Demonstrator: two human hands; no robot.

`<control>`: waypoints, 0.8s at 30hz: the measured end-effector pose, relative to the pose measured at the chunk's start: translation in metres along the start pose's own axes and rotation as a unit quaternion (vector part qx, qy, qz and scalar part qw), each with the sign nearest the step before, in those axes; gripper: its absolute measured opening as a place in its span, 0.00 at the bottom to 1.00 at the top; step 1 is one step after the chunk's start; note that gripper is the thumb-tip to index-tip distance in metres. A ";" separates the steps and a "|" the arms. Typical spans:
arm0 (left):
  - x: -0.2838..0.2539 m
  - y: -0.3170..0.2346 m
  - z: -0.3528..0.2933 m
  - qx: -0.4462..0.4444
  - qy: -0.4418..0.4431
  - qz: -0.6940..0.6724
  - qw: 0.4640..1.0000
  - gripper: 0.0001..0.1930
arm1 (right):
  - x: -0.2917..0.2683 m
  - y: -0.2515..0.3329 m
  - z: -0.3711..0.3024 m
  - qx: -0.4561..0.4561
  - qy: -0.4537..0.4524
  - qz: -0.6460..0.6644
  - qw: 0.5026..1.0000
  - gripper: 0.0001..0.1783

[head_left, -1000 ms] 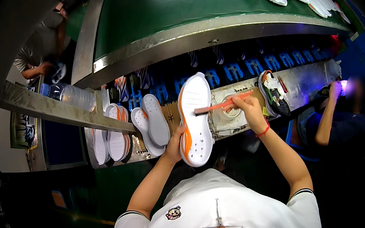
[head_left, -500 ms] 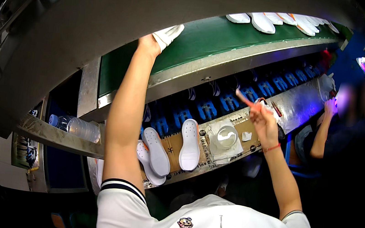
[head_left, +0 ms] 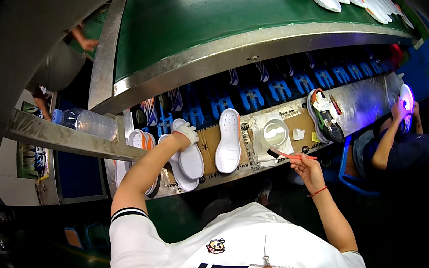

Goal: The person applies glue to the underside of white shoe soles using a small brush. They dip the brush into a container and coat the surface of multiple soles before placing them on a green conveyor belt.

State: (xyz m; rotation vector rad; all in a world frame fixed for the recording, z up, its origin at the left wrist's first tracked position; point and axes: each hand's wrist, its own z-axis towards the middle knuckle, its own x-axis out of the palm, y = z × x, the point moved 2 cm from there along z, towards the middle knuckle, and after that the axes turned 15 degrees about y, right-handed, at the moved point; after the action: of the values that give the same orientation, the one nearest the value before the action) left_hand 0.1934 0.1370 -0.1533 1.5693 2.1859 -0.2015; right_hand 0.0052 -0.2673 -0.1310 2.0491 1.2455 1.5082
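- Left hand (head_left: pixel 187 132): gloved in white, fingers resting on the top sole of a stack of white shoe soles (head_left: pixel 187 157) at the near edge of the surface (head_left: pixel 357 101); whether the grip has closed on it cannot be told.
- Right hand (head_left: pixel 305 164): grip clamped on an orange-handled brush (head_left: pixel 287 154), bristle end pointing left, just beside a round glue pot (head_left: pixel 275 133).
- Single white sole (head_left: pixel 228 141): lying flat between the stack and the pot, touched by neither hand.
- Green conveyor belt (head_left: pixel 186 16): above, carrying more soles.

Bench crowded: soles (head_left: pixel 228 141), glue bowl (head_left: pixel 275 133).
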 end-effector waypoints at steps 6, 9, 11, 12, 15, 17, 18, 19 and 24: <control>0.006 0.005 0.021 0.005 0.000 0.039 0.999 0.09 | 0.004 0.008 0.040 -0.058 -0.007 -0.122 0.991 0.18; -0.048 0.008 -0.033 0.050 -0.062 -0.070 0.994 0.08 | -0.006 0.021 0.060 -0.138 -0.042 -0.286 0.947 0.18; -0.044 0.016 -0.054 0.013 -0.114 -0.171 0.979 0.09 | -0.002 0.025 0.073 -0.179 -0.058 -0.350 0.917 0.17; -0.084 0.009 -0.086 0.017 -0.091 -0.205 0.974 0.11 | -0.009 0.027 0.075 -0.198 -0.078 -0.382 0.899 0.17; -0.076 -0.003 -0.119 -0.001 -0.222 -0.365 0.904 0.13 | -0.018 0.024 0.090 -0.190 -0.097 -0.454 0.865 0.15; -0.049 -0.017 -0.118 0.048 -0.215 -0.519 0.826 0.18 | -0.014 0.025 0.093 -0.186 -0.098 -0.464 0.861 0.14; -0.045 -0.027 -0.119 0.132 -0.235 -0.585 0.765 0.21 | -0.016 0.023 0.095 -0.178 -0.097 -0.463 0.863 0.14; -0.048 -0.041 -0.125 0.132 -0.221 -0.647 0.717 0.22 | -0.017 0.022 0.097 -0.170 -0.095 -0.462 0.865 0.14; -0.017 -0.092 -0.091 0.225 -0.183 -0.850 0.441 0.24 | -0.027 0.011 0.101 -0.140 -0.093 -0.414 0.895 0.15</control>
State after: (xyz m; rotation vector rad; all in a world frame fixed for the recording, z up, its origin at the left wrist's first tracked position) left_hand 0.0888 0.1236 -0.0770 -1.1720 2.3530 -1.5229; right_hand 0.0974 -0.2709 -0.1802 1.1791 1.4469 0.9726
